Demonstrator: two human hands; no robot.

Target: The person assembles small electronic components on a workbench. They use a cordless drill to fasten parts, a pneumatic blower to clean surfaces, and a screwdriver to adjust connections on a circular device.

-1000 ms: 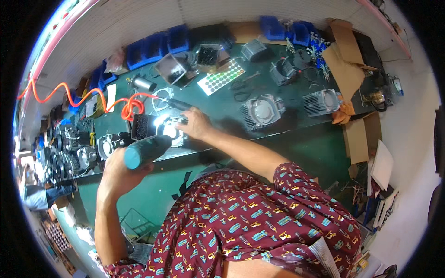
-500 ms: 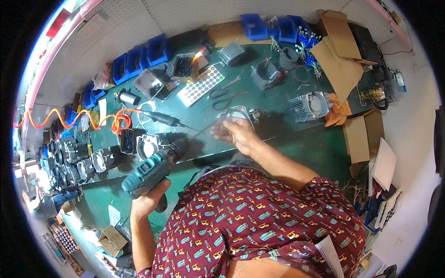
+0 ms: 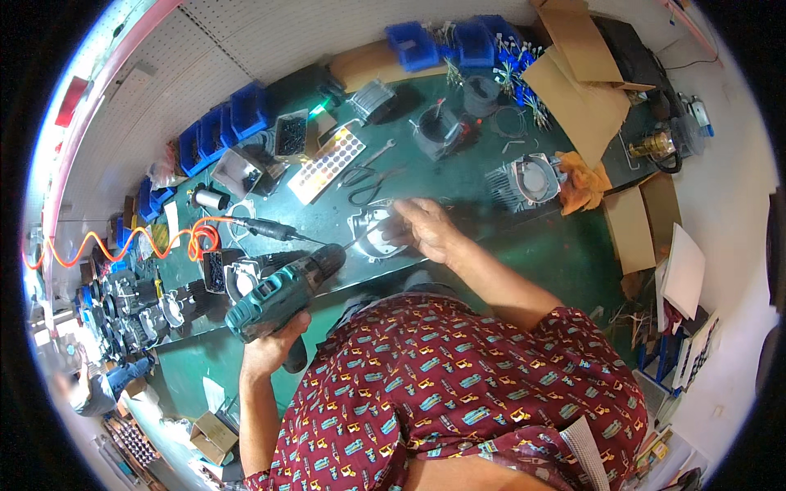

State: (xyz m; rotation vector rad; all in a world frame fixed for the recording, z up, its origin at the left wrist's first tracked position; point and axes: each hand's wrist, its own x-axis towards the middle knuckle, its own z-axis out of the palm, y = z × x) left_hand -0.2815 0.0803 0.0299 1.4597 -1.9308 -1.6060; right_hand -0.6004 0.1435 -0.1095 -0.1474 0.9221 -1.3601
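My left hand [image 3: 274, 347] is closed round the handle of a green and black cordless drill [image 3: 278, 299]. Its long thin bit slants up to the right, to a silver metal housing [image 3: 363, 222] with a round opening at the bench's front edge. Over the housing's right side is my right hand [image 3: 430, 231], its fingers bent and drawn together near the bit's tip. Whatever they pinch is too small or hidden to make out. Left of the housing lies a black inline screwdriver [image 3: 266, 228] on a coiled orange hose [image 3: 203, 236].
Scissors [image 3: 364, 190], a wrench [image 3: 381, 150] and a sheet of round stickers [image 3: 326, 166] lie behind the housing. A finned housing [image 3: 524, 182] sits beside an orange cloth [image 3: 583, 184] at right. Blue bins [image 3: 248, 110] line the back; several motor housings [image 3: 135, 299] crowd the left.
The drill and its bit have shifted slightly right, the bit now reaching over the housing. My right hand has risen a little, and more of the housing shows. The whole view has shifted somewhat.
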